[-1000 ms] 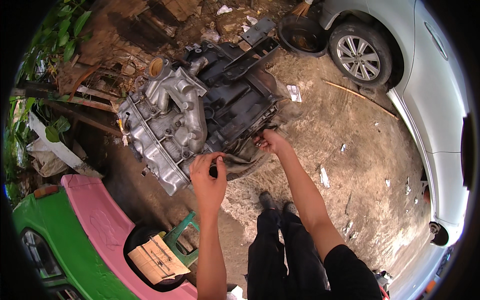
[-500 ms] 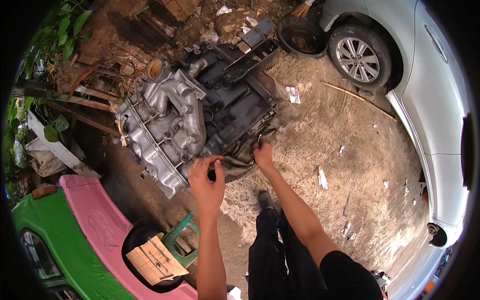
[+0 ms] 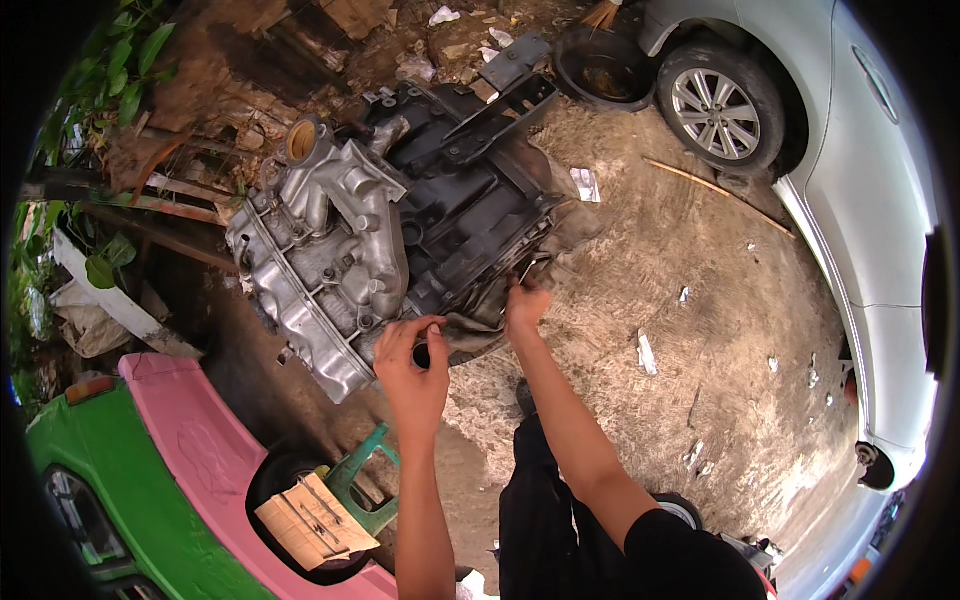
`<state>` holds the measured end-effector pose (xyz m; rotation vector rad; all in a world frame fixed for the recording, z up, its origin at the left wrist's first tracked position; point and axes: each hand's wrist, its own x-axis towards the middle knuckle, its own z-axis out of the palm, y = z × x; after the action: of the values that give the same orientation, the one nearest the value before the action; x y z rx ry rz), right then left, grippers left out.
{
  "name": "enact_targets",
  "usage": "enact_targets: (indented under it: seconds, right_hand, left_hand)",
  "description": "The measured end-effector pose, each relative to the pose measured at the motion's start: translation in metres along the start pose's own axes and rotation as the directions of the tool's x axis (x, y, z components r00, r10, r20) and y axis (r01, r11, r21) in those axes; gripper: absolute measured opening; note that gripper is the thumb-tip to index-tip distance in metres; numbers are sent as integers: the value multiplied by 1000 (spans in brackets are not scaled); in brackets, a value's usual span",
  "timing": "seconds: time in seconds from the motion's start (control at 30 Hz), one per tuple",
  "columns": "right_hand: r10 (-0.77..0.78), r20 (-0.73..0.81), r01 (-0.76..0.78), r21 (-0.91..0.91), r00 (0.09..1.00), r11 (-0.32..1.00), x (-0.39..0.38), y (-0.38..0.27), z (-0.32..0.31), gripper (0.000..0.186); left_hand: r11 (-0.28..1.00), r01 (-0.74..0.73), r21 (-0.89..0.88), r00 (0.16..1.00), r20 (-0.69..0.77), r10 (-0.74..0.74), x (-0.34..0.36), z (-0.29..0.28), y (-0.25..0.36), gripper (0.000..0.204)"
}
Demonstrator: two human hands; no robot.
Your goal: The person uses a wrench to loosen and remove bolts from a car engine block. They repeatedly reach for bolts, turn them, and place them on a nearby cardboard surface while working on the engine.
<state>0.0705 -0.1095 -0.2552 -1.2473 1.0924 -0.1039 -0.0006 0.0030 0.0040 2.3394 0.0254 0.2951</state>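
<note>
A car engine (image 3: pixel 375 265) lies on the ground ahead of me, with bare silvery metal on its left part and a black cover on its right part. My left hand (image 3: pixel 412 362) is at its near edge, thumb and index fingertips brought together; what they pinch, if anything, is hidden. Farther right, my right hand (image 3: pixel 525 308) is closed around a thin silvery metal tool (image 3: pixel 531 268) beside the engine's near right side. Only the tool's end shows above the fingers, so its kind is unclear. Crumpled dark cloth-like material (image 3: pixel 470 335) lies between the hands, along the engine's edge.
A silver car (image 3: pixel 880 250) stands at the right, and a black basin (image 3: pixel 605 70) sits behind the engine. At lower left are a green and pink vehicle (image 3: pixel 190 420), a green plastic stool (image 3: pixel 372 475) and cardboard (image 3: pixel 315 520) holding several thin tools. A stick (image 3: pixel 720 197) lies on the floor.
My right hand has turned a little, and the tool's end now leans more to the right. The left hand stays at nearly the same spot on the engine's edge.
</note>
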Motion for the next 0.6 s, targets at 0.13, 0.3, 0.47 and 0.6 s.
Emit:
enact_targets:
  seconds: [0.13, 0.3, 0.47, 0.6]
  right_hand:
    - [-17, -8, 17, 58, 1000, 998, -2, -4, -1, 30]
    - [-93, -37, 89, -103, 995, 991, -1, -12, -4, 30]
    - [-51, -10, 50, -122, 999, 991, 2, -16, -5, 31]
    - [-13, -29, 10, -103, 999, 995, 2, -20, -6, 30]
  left_hand:
    - [1000, -5, 17, 1000, 1, 5, 0, -1, 1, 8]
    - [1000, 7, 8, 1000, 13, -7, -1, -1, 0, 8]
    - [1000, 4, -2, 1000, 6, -4, 0, -1, 0, 8]
    - [1000, -6, 17, 1000, 11, 6, 0, -2, 2, 8]
